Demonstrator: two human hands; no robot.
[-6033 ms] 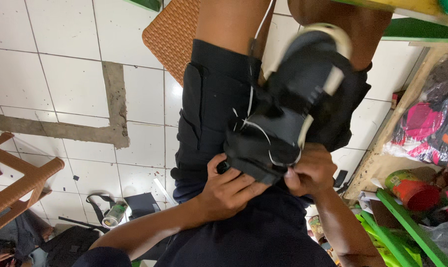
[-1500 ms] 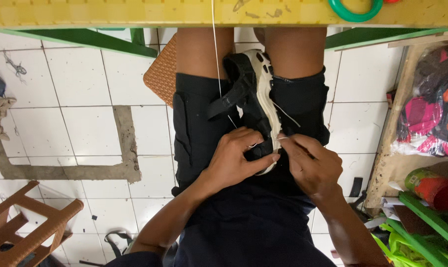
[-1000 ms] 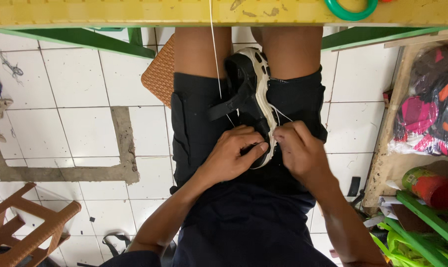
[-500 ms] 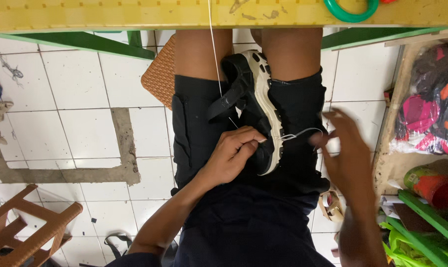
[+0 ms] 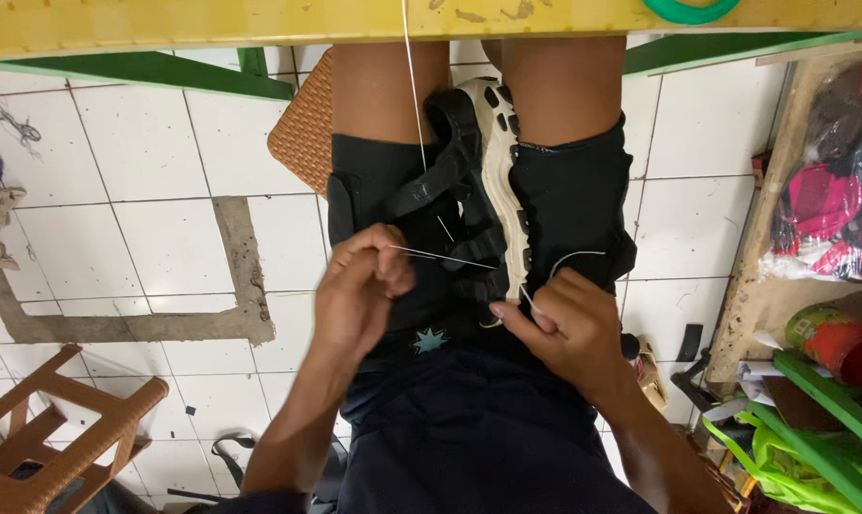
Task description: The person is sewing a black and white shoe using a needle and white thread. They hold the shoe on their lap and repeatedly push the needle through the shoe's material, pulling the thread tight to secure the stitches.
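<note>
left hand [image 5: 359,286] pinching thread [image 5: 440,258], right hand [image 5: 564,328] (probably gripping) sandal [image 5: 483,190]

This looks like a small shoe-repair workshop, worked by hand at floor level. A black sandal [image 5: 478,190] with a pale sole lies on the seated person's lap in the middle of the frame, with a white thread [image 5: 440,257] drawn taut from it. Along the top edge runs a worn yellow tabletop [image 5: 259,21] on green legs. The floor [image 5: 117,238] at left is white tile patched with bare cement strips. At lower left stands a wooden stool [image 5: 59,447]. On the right, a rough wooden shelf [image 5: 783,238] holds bright shoes [image 5: 840,219], with green racks [image 5: 831,400] and clutter below it.
</note>
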